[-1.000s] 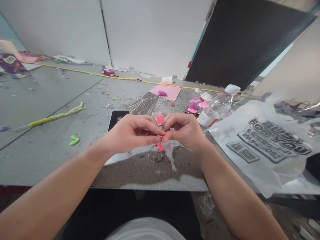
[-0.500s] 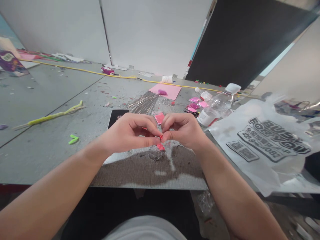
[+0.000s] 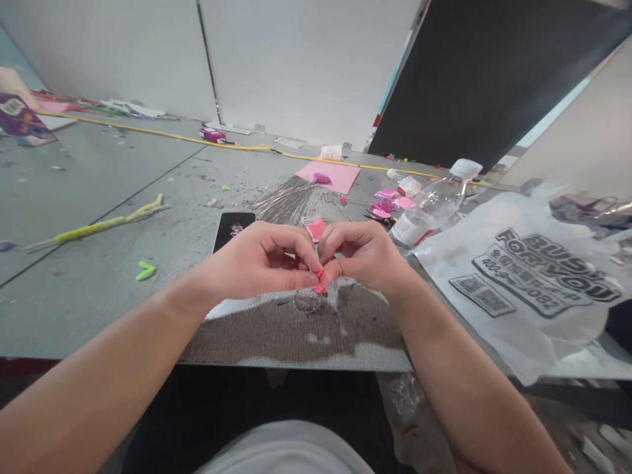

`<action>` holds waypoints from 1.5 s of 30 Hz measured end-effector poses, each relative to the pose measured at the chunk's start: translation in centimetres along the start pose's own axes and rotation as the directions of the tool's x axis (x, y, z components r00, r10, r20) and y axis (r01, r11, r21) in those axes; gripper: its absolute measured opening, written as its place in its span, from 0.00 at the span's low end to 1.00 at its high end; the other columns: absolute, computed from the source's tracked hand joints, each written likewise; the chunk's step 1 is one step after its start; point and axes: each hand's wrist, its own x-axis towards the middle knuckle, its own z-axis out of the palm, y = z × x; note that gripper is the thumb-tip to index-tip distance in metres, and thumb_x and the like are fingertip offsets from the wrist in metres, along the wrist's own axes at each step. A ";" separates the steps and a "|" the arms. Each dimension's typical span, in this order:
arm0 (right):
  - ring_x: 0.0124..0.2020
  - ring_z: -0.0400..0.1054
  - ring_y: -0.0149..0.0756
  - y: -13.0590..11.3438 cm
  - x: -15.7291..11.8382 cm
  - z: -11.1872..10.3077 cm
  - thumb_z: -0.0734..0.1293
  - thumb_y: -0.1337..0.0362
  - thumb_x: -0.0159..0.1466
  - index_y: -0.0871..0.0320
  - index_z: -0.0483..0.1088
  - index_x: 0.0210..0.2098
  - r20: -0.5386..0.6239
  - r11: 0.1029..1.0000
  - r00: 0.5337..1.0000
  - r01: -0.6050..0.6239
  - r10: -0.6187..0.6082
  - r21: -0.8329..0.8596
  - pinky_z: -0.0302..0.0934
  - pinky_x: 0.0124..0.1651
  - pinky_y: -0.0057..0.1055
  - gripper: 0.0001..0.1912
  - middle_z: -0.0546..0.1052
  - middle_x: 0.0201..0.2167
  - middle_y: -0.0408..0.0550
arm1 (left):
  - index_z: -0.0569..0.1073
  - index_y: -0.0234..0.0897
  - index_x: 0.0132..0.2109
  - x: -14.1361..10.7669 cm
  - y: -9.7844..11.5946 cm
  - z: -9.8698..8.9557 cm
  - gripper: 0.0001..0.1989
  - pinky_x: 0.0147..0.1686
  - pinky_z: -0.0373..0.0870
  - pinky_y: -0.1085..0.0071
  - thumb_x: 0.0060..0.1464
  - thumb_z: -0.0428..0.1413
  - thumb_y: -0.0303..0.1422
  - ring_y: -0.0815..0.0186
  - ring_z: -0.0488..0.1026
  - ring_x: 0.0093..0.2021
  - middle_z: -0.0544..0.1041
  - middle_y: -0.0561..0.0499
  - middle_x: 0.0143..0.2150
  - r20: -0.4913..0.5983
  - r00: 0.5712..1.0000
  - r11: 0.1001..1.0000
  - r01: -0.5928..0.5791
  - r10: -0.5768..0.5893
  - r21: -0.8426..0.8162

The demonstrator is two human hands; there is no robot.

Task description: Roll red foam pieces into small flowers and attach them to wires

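Observation:
A small red-pink piece (image 3: 320, 275) is pinched between the fingertips of both hands. My left hand (image 3: 269, 260) closes on it from the left, my right hand (image 3: 358, 257) from the right. Just below the fingertips is another pink bit (image 3: 320, 288), beside a small loop of thin wire (image 3: 307, 301) over the tabletop. Behind the hands lies a clear packet with pink material (image 3: 316, 228). A dark phone (image 3: 233, 228) is partly covered by my left hand. The bundle of thin wires (image 3: 285, 201) spreads out behind it.
A plastic bottle (image 3: 437, 204) and a white printed bag (image 3: 533, 276) stand on the right. Farther back are pink packets (image 3: 384, 207), a pink sheet (image 3: 345, 176) and a yellow cord (image 3: 168, 136). A yellow-green wrapped stem (image 3: 108, 226) and green piece (image 3: 145, 270) lie left.
The fingertips have shifted slightly, and more of the red-pink piece shows between them. The lower pink bit appears closer to the fingertips. Both hands keep their pinch.

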 end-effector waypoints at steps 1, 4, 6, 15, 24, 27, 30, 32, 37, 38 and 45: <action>0.29 0.70 0.32 0.0 0.0 0.0 0.87 0.56 0.47 0.55 0.79 0.25 0.002 1.000 1.000 0.003 -0.003 0.004 0.64 0.34 0.33 0.17 0.78 0.26 0.42 | 0.82 0.38 0.38 0.0 0.0 0.0 0.03 0.33 0.78 0.75 0.57 0.68 0.28 0.69 0.79 0.34 0.83 0.49 0.36 0.003 1.000 1.000 0.008 -0.007 -0.010; 0.31 0.71 0.34 0.1 0.0 0.1 0.87 0.57 0.46 0.55 0.79 0.25 0.005 1.000 1.000 0.005 -0.005 0.016 0.66 0.36 0.34 0.17 0.78 0.26 0.42 | 0.83 0.39 0.39 0.1 -0.1 0.1 0.04 0.37 0.80 0.71 0.56 0.69 0.30 0.66 0.80 0.38 0.83 0.49 0.38 -0.017 1.000 1.000 0.024 -0.024 0.000; 0.31 0.72 0.34 0.1 0.0 0.0 0.87 0.57 0.46 0.54 0.79 0.26 0.004 1.000 1.000 0.004 -0.004 0.027 0.67 0.36 0.35 0.17 0.78 0.26 0.41 | 0.85 0.41 0.41 0.1 -0.2 0.1 0.06 0.40 0.81 0.68 0.55 0.70 0.30 0.63 0.81 0.42 0.83 0.48 0.40 -0.034 0.999 1.000 -0.007 0.007 0.021; 0.30 0.71 0.32 0.2 0.1 -0.5 0.85 0.60 0.50 0.54 0.79 0.26 -0.025 1.000 1.000 -0.015 0.016 0.013 0.67 0.34 0.32 0.14 0.79 0.28 0.42 | 0.87 0.45 0.41 -0.1 -0.4 0.0 0.07 0.40 0.80 0.68 0.55 0.69 0.30 0.64 0.78 0.40 0.80 0.48 0.37 -0.096 0.994 0.995 -0.038 0.047 0.094; 0.29 0.70 0.31 0.1 0.2 -0.3 0.85 0.60 0.50 0.55 0.78 0.26 -0.025 1.000 1.000 -0.011 0.012 0.026 0.66 0.32 0.30 0.15 0.78 0.26 0.41 | 0.86 0.44 0.41 -0.2 -0.5 0.1 0.05 0.38 0.78 0.68 0.56 0.69 0.32 0.62 0.78 0.42 0.79 0.48 0.39 -0.106 0.994 0.996 0.011 -0.002 0.085; 0.29 0.69 0.30 0.0 0.2 -0.3 0.85 0.59 0.49 0.56 0.77 0.25 -0.038 1.000 0.999 -0.025 0.025 0.010 0.65 0.31 0.30 0.16 0.78 0.26 0.41 | 0.86 0.45 0.41 -0.2 -0.4 0.2 0.04 0.36 0.76 0.70 0.56 0.68 0.32 0.64 0.77 0.39 0.79 0.49 0.38 -0.128 0.992 0.993 0.012 0.003 0.115; 0.29 0.70 0.31 -0.1 0.2 -0.3 0.85 0.60 0.50 0.56 0.78 0.26 -0.038 1.000 0.999 -0.028 0.028 -0.014 0.66 0.32 0.31 0.15 0.78 0.27 0.41 | 0.86 0.43 0.39 -0.2 -0.3 0.3 0.02 0.34 0.75 0.71 0.56 0.69 0.33 0.65 0.77 0.37 0.79 0.49 0.38 -0.157 0.987 0.990 0.011 0.012 0.142; 0.30 0.70 0.32 0.0 0.2 -0.4 0.85 0.60 0.51 0.55 0.78 0.26 -0.041 0.999 0.999 -0.032 0.031 -0.016 0.66 0.33 0.31 0.14 0.79 0.28 0.42 | 0.85 0.41 0.38 -0.2 -0.2 0.4 0.03 0.33 0.75 0.71 0.55 0.69 0.33 0.66 0.77 0.36 0.79 0.48 0.37 -0.176 0.984 0.989 0.009 0.018 0.150; 0.31 0.71 0.32 0.3 0.1 -0.5 0.85 0.62 0.51 0.54 0.79 0.27 -0.039 1.000 0.999 -0.022 0.022 -0.012 0.66 0.33 0.31 0.12 0.79 0.28 0.41 | 0.85 0.41 0.38 -0.1 -0.3 0.4 0.03 0.33 0.74 0.72 0.56 0.70 0.33 0.67 0.77 0.36 0.79 0.49 0.37 -0.175 0.984 0.985 0.017 0.014 0.173; 0.31 0.71 0.32 0.2 0.1 -0.5 0.85 0.62 0.51 0.54 0.79 0.27 -0.038 1.000 0.999 -0.022 0.021 -0.013 0.66 0.34 0.31 0.12 0.79 0.28 0.41 | 0.85 0.41 0.38 -0.1 -0.3 0.3 0.03 0.32 0.73 0.72 0.56 0.69 0.33 0.68 0.76 0.36 0.79 0.49 0.37 -0.171 0.985 0.985 0.015 0.015 0.174; 0.31 0.70 0.33 0.0 0.1 -0.4 0.85 0.60 0.51 0.55 0.78 0.26 -0.027 0.998 0.999 -0.038 0.037 -0.046 0.66 0.34 0.32 0.14 0.79 0.28 0.42 | 0.84 0.39 0.38 -0.1 -0.1 0.2 0.03 0.32 0.73 0.72 0.56 0.69 0.32 0.68 0.74 0.35 0.79 0.49 0.37 -0.128 0.992 0.986 0.017 0.005 0.168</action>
